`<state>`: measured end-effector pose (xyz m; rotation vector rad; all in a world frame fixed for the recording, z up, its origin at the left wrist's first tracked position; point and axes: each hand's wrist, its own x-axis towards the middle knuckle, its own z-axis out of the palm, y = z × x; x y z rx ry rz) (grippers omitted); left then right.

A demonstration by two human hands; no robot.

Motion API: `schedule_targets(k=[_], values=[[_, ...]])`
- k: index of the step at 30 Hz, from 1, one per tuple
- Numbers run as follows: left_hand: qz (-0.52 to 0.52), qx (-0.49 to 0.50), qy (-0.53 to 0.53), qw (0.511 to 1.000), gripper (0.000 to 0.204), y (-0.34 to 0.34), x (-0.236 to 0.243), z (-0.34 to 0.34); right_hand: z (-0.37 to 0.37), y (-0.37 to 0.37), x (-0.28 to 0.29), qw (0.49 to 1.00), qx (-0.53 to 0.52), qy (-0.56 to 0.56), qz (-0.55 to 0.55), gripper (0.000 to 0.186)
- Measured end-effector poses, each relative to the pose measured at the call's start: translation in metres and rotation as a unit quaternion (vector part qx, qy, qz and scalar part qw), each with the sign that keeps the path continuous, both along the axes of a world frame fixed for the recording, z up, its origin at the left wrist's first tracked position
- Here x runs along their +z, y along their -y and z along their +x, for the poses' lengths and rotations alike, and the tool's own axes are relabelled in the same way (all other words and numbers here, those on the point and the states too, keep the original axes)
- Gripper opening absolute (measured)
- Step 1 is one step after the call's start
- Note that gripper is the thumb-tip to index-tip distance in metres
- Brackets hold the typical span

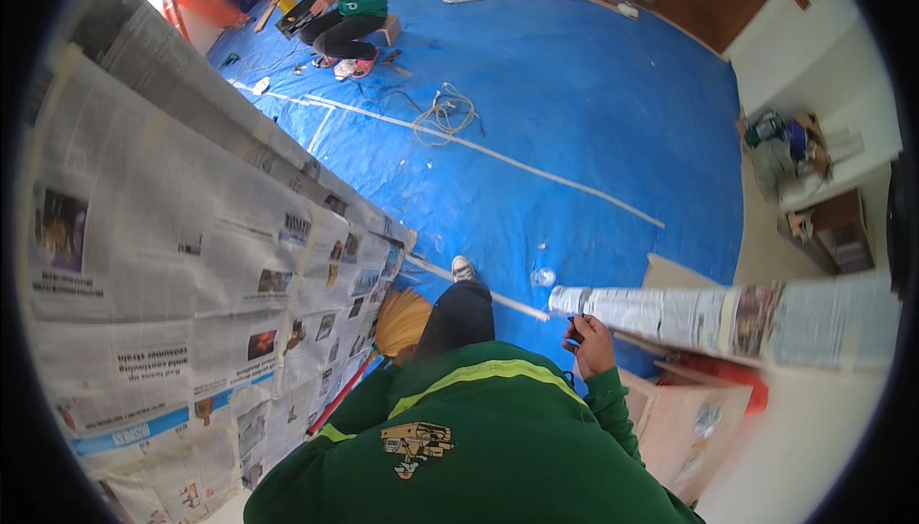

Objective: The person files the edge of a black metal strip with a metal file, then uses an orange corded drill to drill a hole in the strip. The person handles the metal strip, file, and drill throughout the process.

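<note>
My right hand (595,347) is out to the right with its fingers curled in a pinch. Something small and dark shows at the fingertips, too small to name. Just beyond it is the end of a newspaper-wrapped ledge (670,315). My left hand does not show; the green sleeve on that side bends down by my body. Beside that sleeve is a broom with straw-coloured bristles (402,321) and a red handle (343,393), which slants along the papered wall. What holds the broom is hidden.
Newspaper sheets cover the wall (182,266) on my left. Blue sheeting (593,132) with pale tape lines covers the floor. A coiled cable (446,114) and a clear plastic item (543,277) lie on it. Another person (352,7) sits at the far left. A wooden cabinet (842,227) stands right.
</note>
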<state>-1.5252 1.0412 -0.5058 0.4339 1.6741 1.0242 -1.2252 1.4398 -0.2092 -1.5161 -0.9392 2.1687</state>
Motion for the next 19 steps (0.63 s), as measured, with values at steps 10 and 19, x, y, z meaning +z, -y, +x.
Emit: schedule_targets(k=[10,19], values=[[-0.071,0.243,0.109,0.961,0.047,-0.129,0.088,-0.154,-0.183,-0.190,0.031,0.997,-0.012,-0.040,0.066,0.015],[-0.215,-0.100,-0.247,0.939,0.037,-0.095,0.091,-0.111,-0.330,-0.325,0.003,0.992,0.118,-0.024,0.032,0.013]])
